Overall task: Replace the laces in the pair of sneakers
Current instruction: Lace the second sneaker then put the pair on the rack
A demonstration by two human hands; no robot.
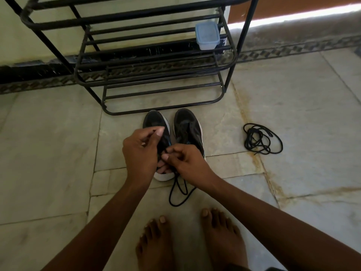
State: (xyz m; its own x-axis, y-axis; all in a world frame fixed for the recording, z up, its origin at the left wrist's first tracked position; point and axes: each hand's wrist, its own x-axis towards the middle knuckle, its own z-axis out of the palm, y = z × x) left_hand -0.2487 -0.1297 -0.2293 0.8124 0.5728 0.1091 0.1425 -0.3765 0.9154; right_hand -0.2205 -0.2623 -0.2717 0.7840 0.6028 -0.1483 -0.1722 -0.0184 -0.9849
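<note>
So you're early on: both your left hand (pixel 139 151) and right hand (pixel 183 159) pinch the lace (pixel 178 192) at the left sneaker (pixel 156 124); the right sneaker (pixel 188 128) is untouched, with a loose lace (pixel 261 140) waiting nearby.

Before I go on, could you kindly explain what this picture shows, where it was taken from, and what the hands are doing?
There is no machine here: a person wears a wide-angle camera on the head, looking down at their own arms and bare feet. On the stone floor stand two black sneakers side by side, toes towards a black metal shoe rack. The left hand and right hand work over the left sneaker, both pinching a black lace whose ends trail on the floor towards the feet. The right sneaker is untouched. A second black lace lies in a loose coil on the floor to the right. A small lidded plastic box sits on the rack.
</note>
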